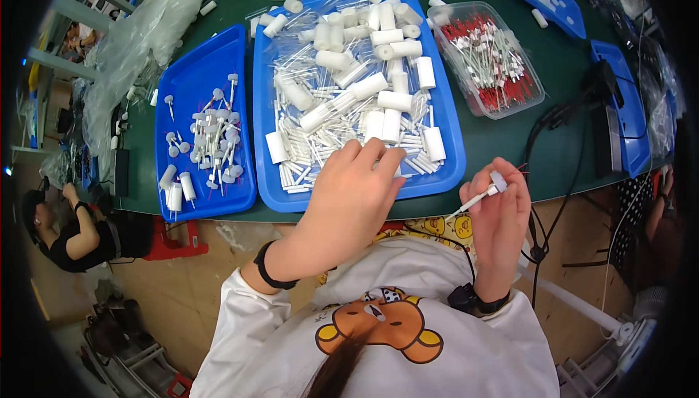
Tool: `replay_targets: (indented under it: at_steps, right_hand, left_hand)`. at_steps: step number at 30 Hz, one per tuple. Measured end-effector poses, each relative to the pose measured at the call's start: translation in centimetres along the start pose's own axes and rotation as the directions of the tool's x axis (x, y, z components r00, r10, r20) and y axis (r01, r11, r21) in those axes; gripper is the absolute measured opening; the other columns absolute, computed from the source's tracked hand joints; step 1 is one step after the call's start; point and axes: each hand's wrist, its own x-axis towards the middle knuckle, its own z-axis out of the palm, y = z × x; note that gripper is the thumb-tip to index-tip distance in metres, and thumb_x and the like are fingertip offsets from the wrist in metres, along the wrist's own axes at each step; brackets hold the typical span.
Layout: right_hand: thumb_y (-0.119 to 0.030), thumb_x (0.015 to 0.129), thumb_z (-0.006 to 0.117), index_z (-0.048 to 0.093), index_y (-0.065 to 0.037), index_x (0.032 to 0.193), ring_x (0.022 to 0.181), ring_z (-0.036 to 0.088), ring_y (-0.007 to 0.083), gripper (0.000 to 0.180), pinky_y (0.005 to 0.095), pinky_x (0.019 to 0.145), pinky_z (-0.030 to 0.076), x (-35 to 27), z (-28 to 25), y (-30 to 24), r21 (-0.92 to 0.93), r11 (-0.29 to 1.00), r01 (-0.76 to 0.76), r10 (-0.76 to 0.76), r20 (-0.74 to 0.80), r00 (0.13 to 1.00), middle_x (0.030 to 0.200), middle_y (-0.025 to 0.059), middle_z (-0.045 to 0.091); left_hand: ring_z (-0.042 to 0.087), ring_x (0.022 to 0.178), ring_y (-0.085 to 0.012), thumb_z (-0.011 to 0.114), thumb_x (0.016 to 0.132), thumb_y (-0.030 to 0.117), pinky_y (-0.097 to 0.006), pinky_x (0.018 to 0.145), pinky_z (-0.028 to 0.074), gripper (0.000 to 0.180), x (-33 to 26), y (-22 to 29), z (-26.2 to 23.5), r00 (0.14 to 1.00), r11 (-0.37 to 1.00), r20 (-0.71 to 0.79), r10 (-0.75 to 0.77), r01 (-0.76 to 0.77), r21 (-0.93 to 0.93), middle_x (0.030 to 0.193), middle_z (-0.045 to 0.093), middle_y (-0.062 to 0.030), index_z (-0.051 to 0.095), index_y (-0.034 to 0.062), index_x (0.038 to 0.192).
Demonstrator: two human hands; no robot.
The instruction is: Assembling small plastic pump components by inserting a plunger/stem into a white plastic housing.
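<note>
The left hand [355, 188] arches over the large blue tray [455, 140], curled fingers [374, 152] hiding any hold, while the upright right hand [502, 209] pinches a capped white stick [475, 199].

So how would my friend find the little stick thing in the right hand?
Find the big blue tray on the green table, then look past its near right corner to the right hand. It holds a thin white stick with a round, pale cap. Similar ones lie in the left blue tray; this one is being held.
</note>
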Motion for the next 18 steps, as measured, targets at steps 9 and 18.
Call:
replay_targets:
  at_steps: [9,18]
  right_hand:
    - [-0.019,0.091,0.056,0.047,0.007,0.122,0.073,0.046,0.0138,0.042,0.0273,0.067,0.040,0.5,0.0,-0.5,0.085,0.981,-0.176,0.172,0.057,0.983,0.090,0.0086,0.054]
    - [-0.012,0.091,0.052,0.048,0.006,0.120,0.078,0.051,0.0156,0.034,0.0271,0.069,0.042,0.6,0.1,0.2,0.001,0.997,-0.071,0.071,0.039,0.997,0.091,0.0104,0.057]
  left_hand:
    - [0.050,0.089,-0.0290,0.070,0.073,0.009,-0.036,0.077,0.042,0.032,-0.3,-0.8,-1.6,0.990,0.993,0.144,0.002,0.016,-0.120,0.095,0.051,-0.0119,0.058,0.0045,0.102]
    - [0.057,0.089,-0.0250,0.067,0.074,0.001,-0.033,0.079,0.045,0.032,-0.4,-1.1,-2.7,0.995,0.963,0.090,-0.036,0.059,-0.264,0.095,0.060,-0.0102,0.055,0.0025,0.104]
